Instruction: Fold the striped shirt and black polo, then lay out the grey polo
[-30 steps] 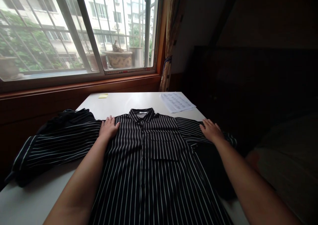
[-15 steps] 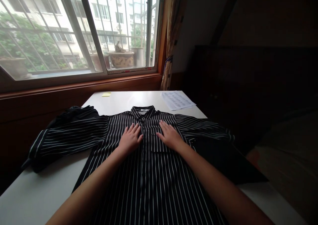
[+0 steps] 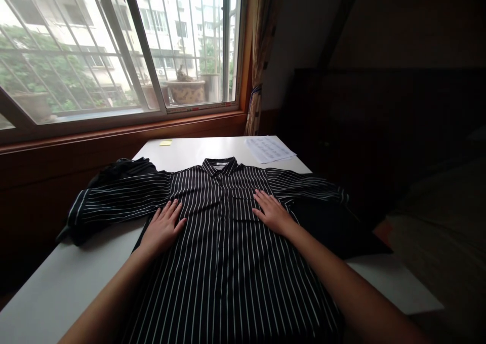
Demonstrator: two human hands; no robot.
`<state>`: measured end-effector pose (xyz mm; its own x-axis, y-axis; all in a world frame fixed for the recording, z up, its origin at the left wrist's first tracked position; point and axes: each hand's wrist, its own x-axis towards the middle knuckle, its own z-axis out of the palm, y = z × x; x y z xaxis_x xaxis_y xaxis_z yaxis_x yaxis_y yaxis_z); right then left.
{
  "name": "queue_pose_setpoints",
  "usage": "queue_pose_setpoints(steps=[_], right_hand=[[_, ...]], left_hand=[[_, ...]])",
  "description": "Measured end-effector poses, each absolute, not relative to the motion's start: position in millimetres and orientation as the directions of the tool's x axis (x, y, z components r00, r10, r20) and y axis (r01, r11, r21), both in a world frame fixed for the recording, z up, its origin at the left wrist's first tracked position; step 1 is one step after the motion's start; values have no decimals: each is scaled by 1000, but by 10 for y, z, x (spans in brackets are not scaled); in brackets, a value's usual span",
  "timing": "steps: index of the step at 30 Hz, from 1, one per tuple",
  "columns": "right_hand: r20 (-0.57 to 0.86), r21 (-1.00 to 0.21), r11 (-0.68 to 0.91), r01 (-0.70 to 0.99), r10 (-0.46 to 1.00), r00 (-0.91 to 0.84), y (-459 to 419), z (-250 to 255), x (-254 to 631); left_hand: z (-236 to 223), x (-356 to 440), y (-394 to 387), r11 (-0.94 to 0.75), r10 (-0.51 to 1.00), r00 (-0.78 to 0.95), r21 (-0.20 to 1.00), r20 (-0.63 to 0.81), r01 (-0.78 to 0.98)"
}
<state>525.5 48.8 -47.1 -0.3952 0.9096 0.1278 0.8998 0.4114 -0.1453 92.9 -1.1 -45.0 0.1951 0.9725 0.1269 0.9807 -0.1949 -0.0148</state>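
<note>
A black shirt with white stripes (image 3: 212,253) lies front side up on the white table (image 3: 72,278), its collar toward the window and its sleeves out to both sides. My left hand (image 3: 161,228) rests flat on the left side of the shirt's chest, below the sleeve seam, fingers spread. On the other side, my right hand (image 3: 272,213) lies flat near the chest pocket, fingers apart. Neither hand grips the cloth. The shirt's lower hem is not clearly visible.
Dark bunched cloth (image 3: 121,169) lies behind the left sleeve, and plain black cloth (image 3: 334,227) under the right one. Printed papers (image 3: 269,149) and a yellow sticky note (image 3: 165,143) are at the table's far end. Beyond stands a barred window (image 3: 182,45) with a curtain (image 3: 260,55).
Both hands moved from the sleeve tops inward to the middle of the chest, then apart again and lower. The left sleeve looks shifted slightly right as the view moves.
</note>
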Motion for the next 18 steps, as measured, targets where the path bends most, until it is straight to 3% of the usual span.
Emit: queue_pose_setpoints(steps=[9,18], right_hand=[[90,-119,422,899,906,-413,384,-480,5443],[157,-105,379,920,919,-361,-38,-475,5545]], left_hand=[[-475,775,-341,-219,968,220,-28,121,975],[-478,636,-729,-244,952,243,-21,184,970]])
